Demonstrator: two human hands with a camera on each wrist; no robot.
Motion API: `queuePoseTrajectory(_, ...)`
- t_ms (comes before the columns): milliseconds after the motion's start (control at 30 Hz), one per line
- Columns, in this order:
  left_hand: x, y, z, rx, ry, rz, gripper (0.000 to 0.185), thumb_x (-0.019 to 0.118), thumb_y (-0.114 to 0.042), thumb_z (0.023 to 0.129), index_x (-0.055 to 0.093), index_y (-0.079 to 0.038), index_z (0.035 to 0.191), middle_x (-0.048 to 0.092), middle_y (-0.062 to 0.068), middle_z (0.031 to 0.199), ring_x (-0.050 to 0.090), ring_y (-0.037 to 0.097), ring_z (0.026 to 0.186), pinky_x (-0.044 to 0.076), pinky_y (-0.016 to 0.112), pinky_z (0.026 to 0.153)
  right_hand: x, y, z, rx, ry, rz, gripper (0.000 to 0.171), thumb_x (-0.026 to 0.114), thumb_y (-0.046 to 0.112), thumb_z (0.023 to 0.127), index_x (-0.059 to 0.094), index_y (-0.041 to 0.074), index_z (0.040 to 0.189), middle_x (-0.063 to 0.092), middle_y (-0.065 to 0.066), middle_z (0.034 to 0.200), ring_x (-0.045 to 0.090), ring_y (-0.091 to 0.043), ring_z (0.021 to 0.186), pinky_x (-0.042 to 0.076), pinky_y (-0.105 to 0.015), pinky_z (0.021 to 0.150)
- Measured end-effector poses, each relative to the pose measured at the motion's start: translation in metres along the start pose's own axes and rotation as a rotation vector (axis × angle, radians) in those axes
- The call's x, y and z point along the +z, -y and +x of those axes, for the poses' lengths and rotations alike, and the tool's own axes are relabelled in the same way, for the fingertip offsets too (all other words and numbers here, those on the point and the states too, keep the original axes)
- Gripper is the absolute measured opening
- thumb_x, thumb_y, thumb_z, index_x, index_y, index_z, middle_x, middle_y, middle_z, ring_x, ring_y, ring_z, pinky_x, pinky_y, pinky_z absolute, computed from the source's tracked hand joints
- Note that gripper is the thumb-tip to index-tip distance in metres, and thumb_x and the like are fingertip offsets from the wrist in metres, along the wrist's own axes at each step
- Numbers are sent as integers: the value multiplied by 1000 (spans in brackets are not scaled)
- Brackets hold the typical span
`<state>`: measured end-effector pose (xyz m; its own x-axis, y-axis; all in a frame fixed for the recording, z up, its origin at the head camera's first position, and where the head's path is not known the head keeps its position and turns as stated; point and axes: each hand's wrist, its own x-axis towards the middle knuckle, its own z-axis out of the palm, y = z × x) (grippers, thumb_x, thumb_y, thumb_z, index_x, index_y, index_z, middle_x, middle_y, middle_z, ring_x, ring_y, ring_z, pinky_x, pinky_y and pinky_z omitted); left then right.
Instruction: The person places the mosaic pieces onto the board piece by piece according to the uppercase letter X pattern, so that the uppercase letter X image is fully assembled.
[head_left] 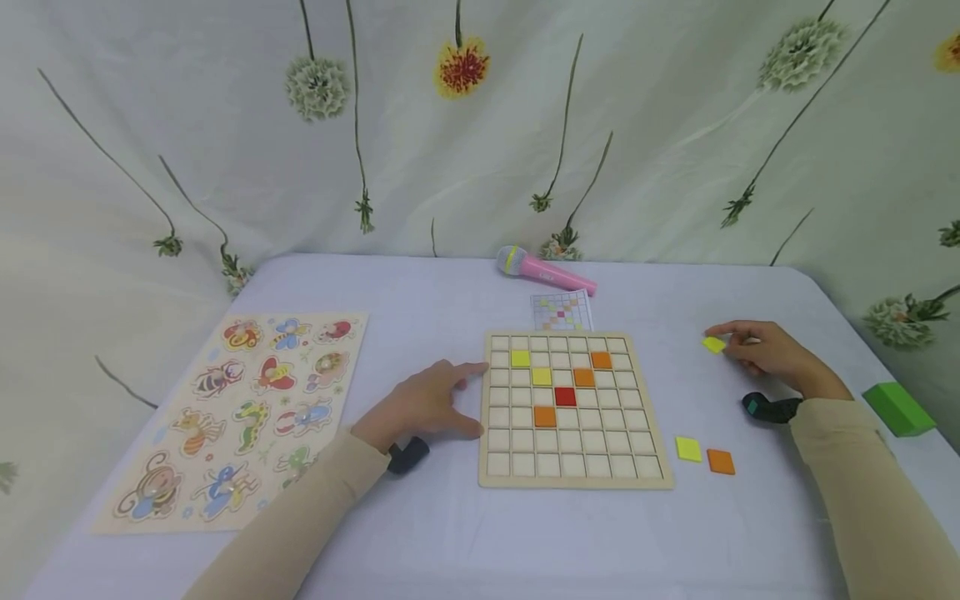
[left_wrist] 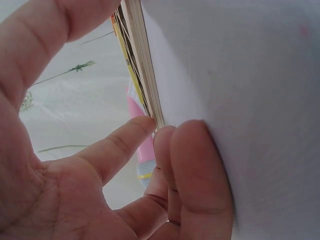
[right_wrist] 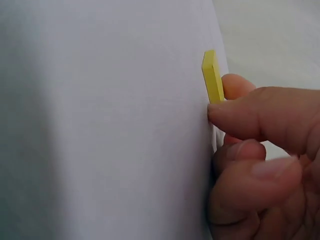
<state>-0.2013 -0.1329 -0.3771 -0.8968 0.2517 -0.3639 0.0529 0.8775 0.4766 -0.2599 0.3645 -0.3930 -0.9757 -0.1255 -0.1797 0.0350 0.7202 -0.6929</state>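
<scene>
A square wooden grid board [head_left: 566, 465] lies on the table, with yellow, orange and red tiles in some of its cells. My left hand [head_left: 420, 403] is at the board's left edge, thumb and index finger spread along it; the left wrist view shows the index fingertip touching the edge [left_wrist: 143, 65]. To the board's right, my right hand [head_left: 772, 357] pinches a yellow square tile [right_wrist: 212, 75] between thumb and index finger. In the head view this tile [head_left: 714, 344] is held near the table. Another yellow tile [head_left: 687, 448] and an orange tile [head_left: 721, 462] lie nearer the front.
Behind the board lie a small printed pattern card [head_left: 561, 311] and a pink toy microphone [head_left: 555, 272]. On the left is a wooden insect puzzle [head_left: 300, 379]. A green block [head_left: 898, 408] sits at the right edge. A flowered curtain [head_left: 660, 150] hangs behind the table.
</scene>
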Motion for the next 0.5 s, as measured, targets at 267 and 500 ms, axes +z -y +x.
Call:
queuePoseTrajectory(267, 1, 1, 0, 6, -4, 13, 97, 96, -34, 81, 47, -30, 165, 63, 7, 135, 57, 22, 100, 52, 44, 97, 3, 1, -4, 87, -31, -29, 45, 67, 10, 104, 56, -14, 141, 55, -12, 103, 53, -20, 79, 44, -29, 68)
queuePoseTrajectory(500, 2, 2, 1, 14, -5, 17, 98, 96, -34, 81, 47, -31, 165, 62, 6, 134, 57, 21, 100, 52, 44, 96, 3, 8, -8, 47, -7, -25, 47, 74, 15, 101, 60, -14, 135, 66, -16, 114, 56, -21, 88, 50, -27, 69)
